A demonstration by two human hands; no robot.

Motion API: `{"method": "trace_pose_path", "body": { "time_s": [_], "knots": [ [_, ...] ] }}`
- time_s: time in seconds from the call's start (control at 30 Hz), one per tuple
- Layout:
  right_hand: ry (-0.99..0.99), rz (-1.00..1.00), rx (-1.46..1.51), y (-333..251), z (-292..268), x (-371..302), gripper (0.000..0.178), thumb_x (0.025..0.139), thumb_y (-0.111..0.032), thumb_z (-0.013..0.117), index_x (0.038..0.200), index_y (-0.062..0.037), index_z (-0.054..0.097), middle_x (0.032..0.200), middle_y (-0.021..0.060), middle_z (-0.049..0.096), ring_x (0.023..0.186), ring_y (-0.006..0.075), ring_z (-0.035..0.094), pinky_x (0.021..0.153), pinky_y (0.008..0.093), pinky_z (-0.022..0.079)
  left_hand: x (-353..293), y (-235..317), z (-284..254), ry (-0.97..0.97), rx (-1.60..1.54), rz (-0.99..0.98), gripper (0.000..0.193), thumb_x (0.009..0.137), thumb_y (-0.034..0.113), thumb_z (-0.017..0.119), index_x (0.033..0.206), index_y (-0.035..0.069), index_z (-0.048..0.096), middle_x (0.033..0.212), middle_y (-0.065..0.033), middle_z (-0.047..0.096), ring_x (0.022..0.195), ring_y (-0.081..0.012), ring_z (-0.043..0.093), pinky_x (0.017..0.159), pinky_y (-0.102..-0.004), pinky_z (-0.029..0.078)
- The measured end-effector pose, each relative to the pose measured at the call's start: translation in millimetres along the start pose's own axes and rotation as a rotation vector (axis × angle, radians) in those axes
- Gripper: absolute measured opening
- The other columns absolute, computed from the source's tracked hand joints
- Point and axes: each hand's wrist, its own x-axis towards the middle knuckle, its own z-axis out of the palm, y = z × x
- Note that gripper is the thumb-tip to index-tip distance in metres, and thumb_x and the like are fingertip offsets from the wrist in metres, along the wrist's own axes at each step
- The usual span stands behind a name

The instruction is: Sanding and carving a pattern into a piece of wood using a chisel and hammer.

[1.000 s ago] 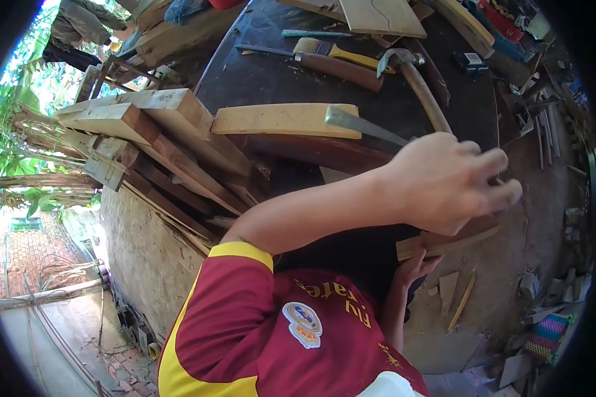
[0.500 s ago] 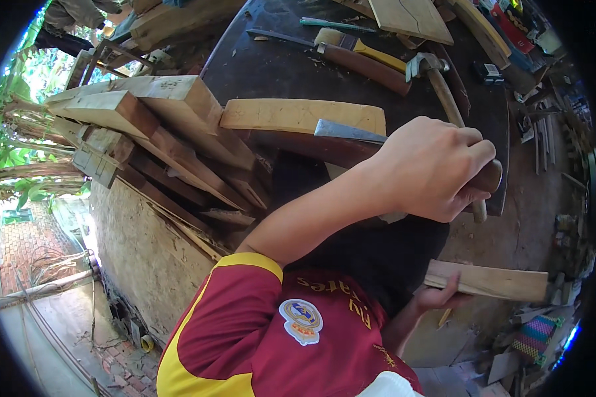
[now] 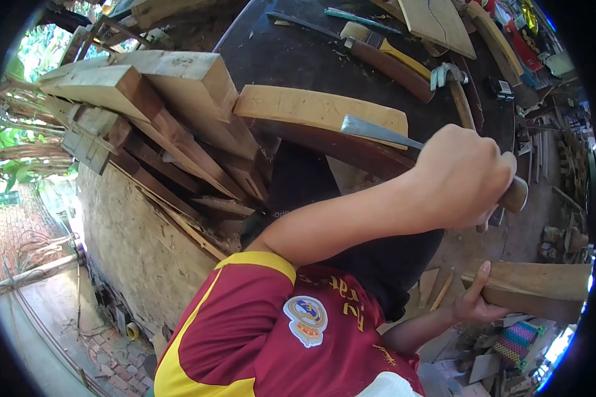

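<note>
My left hand is closed in a fist around a chisel. The chisel's flat steel blade points left, over a pale curved piece of wood at the bench edge. Its rounded handle end sticks out past the fist. At the lower right, my right hand grips the end of a wooden block, away from the bench. Behind the left fist lies a claw hammer on the dark bench; the fist hides part of its wooden handle.
On the dark bench lie a brown-handled tool, a brush and a thin board. Thick timbers stack up on the left. A woven multicoloured item rests among wood scraps at the lower right.
The block in my right hand has moved right and turned, showing more of its side. My left fist with the chisel has shifted slightly right, and the whole view has shifted.
</note>
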Motion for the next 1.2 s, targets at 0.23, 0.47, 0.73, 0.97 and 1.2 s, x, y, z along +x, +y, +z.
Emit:
{"method": "trace_pose_path", "body": {
  "time_s": [0.23, 0.47, 0.73, 0.97, 1.2],
  "knots": [
    [0.050, -0.009, -0.138, 3, -16, 6, 0.082, 0.076, -0.002, 0.087, 0.142, 0.0110, 0.041, 0.135, 0.0255, 0.054, 0.114, 0.0298, 0.061, 0.098, 0.0438, 0.054, 5, 3, 13, 0.031, 0.022, -0.011, 0.027, 0.064, 0.021, 0.079, 0.077, 0.001, 0.067, 0.067, -0.0161, 0.068, 0.064, -0.0322, 0.071, 0.057, -0.0408, 0.055],
    [0.003, 0.072, 0.278, 3, -18, 1, 0.077, 0.076, -0.004, 0.077, 0.142, 0.0083, 0.039, 0.127, 0.0246, 0.053, 0.101, 0.0302, 0.063, 0.086, 0.0440, 0.057, 14, 6, 27, -0.191, -0.041, -0.010, 0.023, 0.066, 0.021, 0.079, 0.076, 0.002, 0.071, 0.067, -0.0175, 0.068, 0.065, -0.0355, 0.070, 0.059, -0.0432, 0.056],
    [-0.296, 0.211, 0.353, 23, -21, -45, 0.079, 0.075, -0.007, 0.071, 0.142, 0.0077, 0.033, 0.125, 0.0244, 0.054, 0.098, 0.0288, 0.061, 0.087, 0.0429, 0.054, -48, 31, 32, -0.669, -0.147, -0.013, 0.013, 0.070, 0.014, 0.072, 0.074, 0.001, 0.070, 0.069, -0.0196, 0.068, 0.067, -0.0373, 0.071, 0.062, -0.0448, 0.058],
    [-0.268, 0.476, 0.471, 7, 4, -79, 0.085, 0.073, -0.009, 0.071, 0.146, 0.0063, 0.030, 0.124, 0.0237, 0.054, 0.095, 0.0286, 0.062, 0.085, 0.0422, 0.054, -78, 14, 9, -0.518, 0.013, -0.214, 0.034, 0.071, 0.012, 0.074, 0.101, 0.000, 0.065, 0.091, -0.0159, 0.067, 0.081, -0.0370, 0.071, 0.066, -0.0459, 0.057],
    [-0.574, 0.344, 0.705, 20, 11, -127, 0.091, 0.068, -0.016, 0.077, 0.144, 0.0054, 0.031, 0.112, 0.0214, 0.057, 0.087, 0.0278, 0.064, 0.078, 0.0389, 0.056, -75, -25, -21, -0.151, 0.273, -0.345, 0.055, 0.071, 0.007, 0.075, 0.123, -0.002, 0.061, 0.124, -0.0232, 0.063, 0.096, -0.0412, 0.068, 0.082, -0.0445, 0.058]
  ]
}}
